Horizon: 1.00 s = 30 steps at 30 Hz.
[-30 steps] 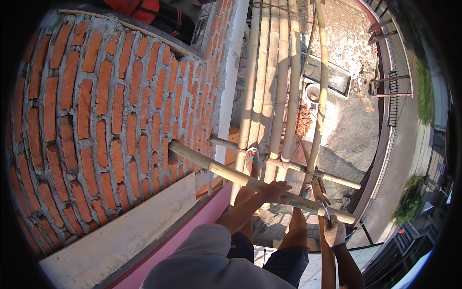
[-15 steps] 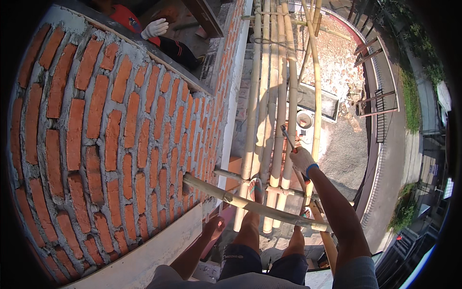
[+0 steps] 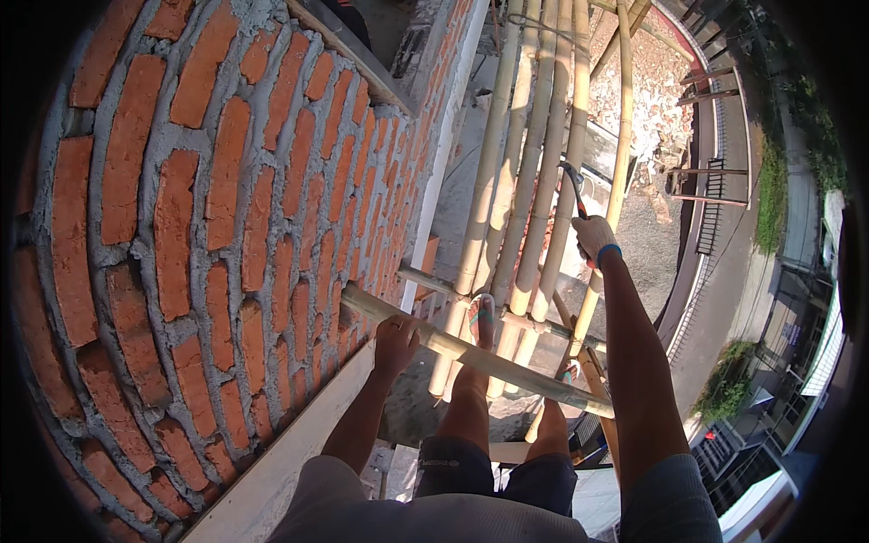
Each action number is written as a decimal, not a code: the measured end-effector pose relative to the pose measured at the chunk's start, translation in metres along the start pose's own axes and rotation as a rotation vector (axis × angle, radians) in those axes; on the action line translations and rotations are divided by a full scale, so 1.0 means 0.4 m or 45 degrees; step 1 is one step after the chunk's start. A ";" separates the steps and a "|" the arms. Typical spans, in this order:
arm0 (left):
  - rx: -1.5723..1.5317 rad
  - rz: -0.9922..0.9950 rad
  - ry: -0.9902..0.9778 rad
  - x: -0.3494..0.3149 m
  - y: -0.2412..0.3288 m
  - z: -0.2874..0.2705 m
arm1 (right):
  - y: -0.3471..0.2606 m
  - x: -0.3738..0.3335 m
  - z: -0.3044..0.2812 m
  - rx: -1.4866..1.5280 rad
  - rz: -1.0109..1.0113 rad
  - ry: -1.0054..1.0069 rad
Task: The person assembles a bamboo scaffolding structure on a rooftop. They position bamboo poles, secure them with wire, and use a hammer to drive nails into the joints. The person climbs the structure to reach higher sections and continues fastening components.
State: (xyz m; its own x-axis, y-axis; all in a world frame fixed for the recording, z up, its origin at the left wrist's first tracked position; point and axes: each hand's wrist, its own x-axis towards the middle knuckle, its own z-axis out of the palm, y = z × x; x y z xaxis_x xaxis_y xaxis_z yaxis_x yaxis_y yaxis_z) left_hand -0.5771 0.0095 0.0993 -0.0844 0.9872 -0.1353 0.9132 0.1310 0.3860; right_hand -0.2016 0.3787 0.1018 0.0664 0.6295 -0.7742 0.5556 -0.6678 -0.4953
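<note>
My right hand [image 3: 595, 237], with a blue band at the wrist, is closed round the handle of a hammer [image 3: 573, 184]. Its dark metal head points away from me, over the far bamboo poles. My left hand [image 3: 396, 344] is closed on a bamboo crosspole [image 3: 489, 360], close to where that pole meets the brick wall [image 3: 231, 172]; some of its fingers are hidden. The crosspole runs from the wall across in front of my legs. Beyond it, my sandalled left foot [image 3: 482, 319] rests on the lengthwise bamboo poles [image 3: 534, 181].
Rough mortar joints cover the wall at left, with a window opening [image 3: 348, 54] in its upper part. Gaps between the poles show ground far below. At right lie a rubble heap [image 3: 647, 77], a fence [image 3: 711, 204] and a road [image 3: 747, 262]. An upright bamboo pole [image 3: 625, 118] stands right of the walkway.
My left hand has come up from beside my leg and taken hold of the crosspole. My right hand has moved farther out with the hammer. The view has shifted, and the person in the opening is mostly out of sight.
</note>
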 end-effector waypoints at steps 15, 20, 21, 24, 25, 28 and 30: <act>0.290 0.145 -0.609 0.120 -0.188 0.156 | 0.695 -0.620 0.258 -0.498 0.200 -0.112; 0.237 0.190 -0.602 0.136 -0.198 0.154 | 0.652 -0.593 0.354 -0.421 0.119 -0.213; 0.202 0.203 -0.576 0.135 -0.201 0.155 | 0.645 -0.589 0.376 -0.421 0.120 -0.215; 0.192 0.170 -0.603 0.126 -0.208 0.159 | 0.635 -0.578 0.443 -0.416 0.017 -0.144; 0.195 0.169 -0.584 0.122 -0.210 0.160 | 0.635 -0.579 0.459 -0.410 -0.035 -0.122; 0.163 0.163 -0.506 0.113 -0.214 0.162 | 0.640 -0.572 0.479 -0.326 0.121 -0.154; 0.145 0.227 -0.402 0.111 -0.214 0.160 | 0.645 -0.569 0.480 -0.190 0.228 -0.121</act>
State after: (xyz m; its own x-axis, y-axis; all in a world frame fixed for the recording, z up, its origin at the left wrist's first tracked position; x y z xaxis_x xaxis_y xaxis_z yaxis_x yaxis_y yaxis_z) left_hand -0.6336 0.0363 0.0019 0.1909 0.9145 -0.3567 0.9423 -0.0689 0.3276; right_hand -0.2325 -0.0132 0.0747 0.1004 0.4616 -0.8814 0.6588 -0.6947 -0.2888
